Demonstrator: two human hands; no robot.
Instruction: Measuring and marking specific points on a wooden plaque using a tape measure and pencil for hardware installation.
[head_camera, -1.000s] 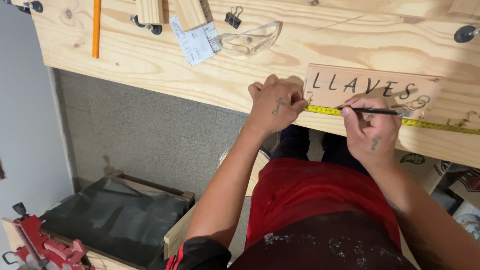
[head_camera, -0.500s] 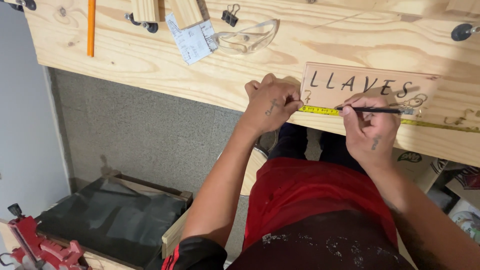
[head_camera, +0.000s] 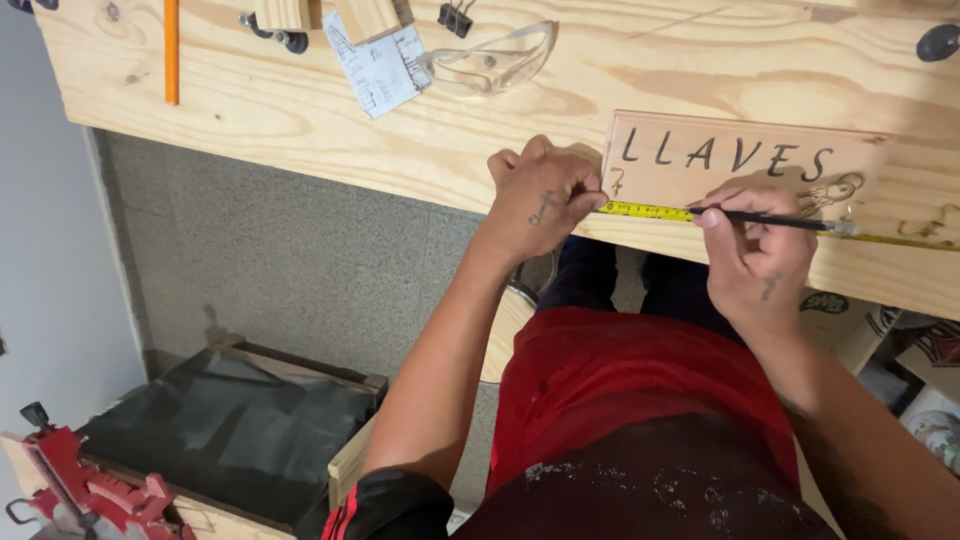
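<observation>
Head view: left hand (head_camera: 543, 195) fingers curled shut, pinning yellow tape measure (head_camera: 645, 211) end against lower-left corner of lettered wooden plaque (head_camera: 745, 160). Right hand (head_camera: 760, 250) fingers closed around dark pencil (head_camera: 775, 220), laid along tape just beyond fingertips. Plaque on plywood bench (head_camera: 300, 110), directly past both hands. Safety glasses (head_camera: 490, 65) well beyond left fingers.

- You are pressing a glossy yellow tape measure (head_camera: 648, 211) onto a smooth, pale wooden plaque (head_camera: 750, 160) with matt dark lettering.
- You are working on a raw plywood bench (head_camera: 300, 110), its grain and knots showing.
- Clear glossy plastic safety glasses (head_camera: 490, 62) are lying beside creased paper (head_camera: 375, 68).
- The floor (head_camera: 300, 270) is looking like speckled, matt stone.
</observation>
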